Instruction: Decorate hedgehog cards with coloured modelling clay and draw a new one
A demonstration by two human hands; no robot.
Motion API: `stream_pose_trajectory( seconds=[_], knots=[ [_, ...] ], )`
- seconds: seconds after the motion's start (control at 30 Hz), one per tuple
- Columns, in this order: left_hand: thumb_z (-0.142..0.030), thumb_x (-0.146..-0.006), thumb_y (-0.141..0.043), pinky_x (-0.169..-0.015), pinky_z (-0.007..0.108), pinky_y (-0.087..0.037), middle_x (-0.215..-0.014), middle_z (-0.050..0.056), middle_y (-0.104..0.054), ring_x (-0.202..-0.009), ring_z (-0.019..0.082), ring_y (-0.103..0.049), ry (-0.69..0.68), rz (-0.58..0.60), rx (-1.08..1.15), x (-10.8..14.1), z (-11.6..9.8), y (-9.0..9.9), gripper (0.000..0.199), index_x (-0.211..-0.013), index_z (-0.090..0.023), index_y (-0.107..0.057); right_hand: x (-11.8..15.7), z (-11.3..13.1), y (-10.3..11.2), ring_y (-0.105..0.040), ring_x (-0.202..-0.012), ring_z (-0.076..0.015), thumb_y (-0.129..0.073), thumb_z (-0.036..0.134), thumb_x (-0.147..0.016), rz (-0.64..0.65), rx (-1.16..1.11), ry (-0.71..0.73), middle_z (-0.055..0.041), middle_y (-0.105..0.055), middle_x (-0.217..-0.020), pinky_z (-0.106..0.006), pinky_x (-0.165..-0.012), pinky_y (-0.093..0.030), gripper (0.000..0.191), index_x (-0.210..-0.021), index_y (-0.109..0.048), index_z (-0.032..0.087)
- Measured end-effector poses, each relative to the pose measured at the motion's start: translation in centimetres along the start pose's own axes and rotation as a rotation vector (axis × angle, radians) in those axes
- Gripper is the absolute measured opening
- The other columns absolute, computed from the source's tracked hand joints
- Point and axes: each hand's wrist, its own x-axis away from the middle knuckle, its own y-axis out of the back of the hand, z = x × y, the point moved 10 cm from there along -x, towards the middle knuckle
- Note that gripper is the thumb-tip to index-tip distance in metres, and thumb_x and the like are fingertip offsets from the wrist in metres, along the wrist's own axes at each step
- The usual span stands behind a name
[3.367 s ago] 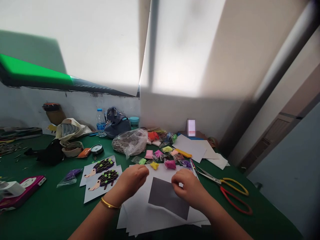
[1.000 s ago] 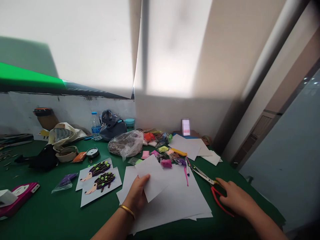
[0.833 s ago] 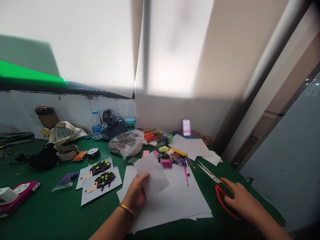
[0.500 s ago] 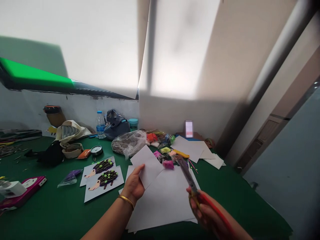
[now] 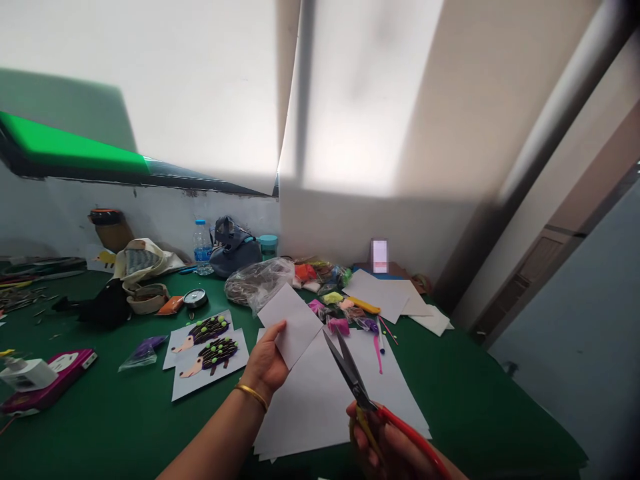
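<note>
My left hand (image 5: 270, 360) grips a small piece of white paper (image 5: 295, 325), thumb on its face, tilted above the table. In my right hand (image 5: 385, 440) is a pair of scissors (image 5: 353, 377) with red and yellow handles. Its blades are parted and point up and left, the tips near the right corner of the paper but apparently apart from it. Below both hands lie large white sheets (image 5: 305, 420). Two cards with hedgehog pictures (image 5: 215, 353), dark bodies dotted green, rest left of my left hand.
Behind the sheets lie a pink clay packet (image 5: 339, 326), a yellow cutter (image 5: 365, 305), a pink tool (image 5: 377, 353) and a clear plastic bag (image 5: 257, 283). A phone (image 5: 380, 257) stands against the wall. At left are a magenta case (image 5: 55, 387), a purple packet (image 5: 144, 350) and a water bottle (image 5: 202, 250).
My right hand has brought the scissors left, closer to the paper, and the blades now show parted. The pink tool and a pen on the sheets have come into view. My left hand stays nearly still.
</note>
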Motion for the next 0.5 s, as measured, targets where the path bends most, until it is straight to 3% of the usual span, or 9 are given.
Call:
stream_pose_trajectory(
  seconds=[0.23,0.5],
  knots=[
    [-0.019,-0.085,-0.061,-0.084,0.042,-0.059,-0.091,0.01,-0.075,-0.084,0.026,-0.074,0.002,0.006,-0.014,-0.08,0.1,-0.16,0.036,-0.12,-0.014,-0.059,-0.08,0.05,-0.12,-0.059,-0.092,-0.0192,-0.07,0.056,-0.079,0.013,-0.054,-0.007,-0.0098,-0.06,-0.107,-0.031,-0.077,-0.049,0.053,-0.12,-0.062,0.023],
    [-0.018,-0.084,-0.063,-0.083,0.043,-0.059,-0.086,0.008,-0.075,-0.084,0.026,-0.074,0.002,0.01,0.008,0.14,-0.03,-0.1,0.033,-0.117,-0.015,-0.062,-0.01,-0.06,-0.92,-0.058,-0.091,-0.0142,-0.07,0.041,-0.085,0.095,-0.246,-0.045,-0.0112,-0.059,-0.109,-0.025,-0.084,-0.044,0.055,-0.13,-0.058,0.012]
  ],
)
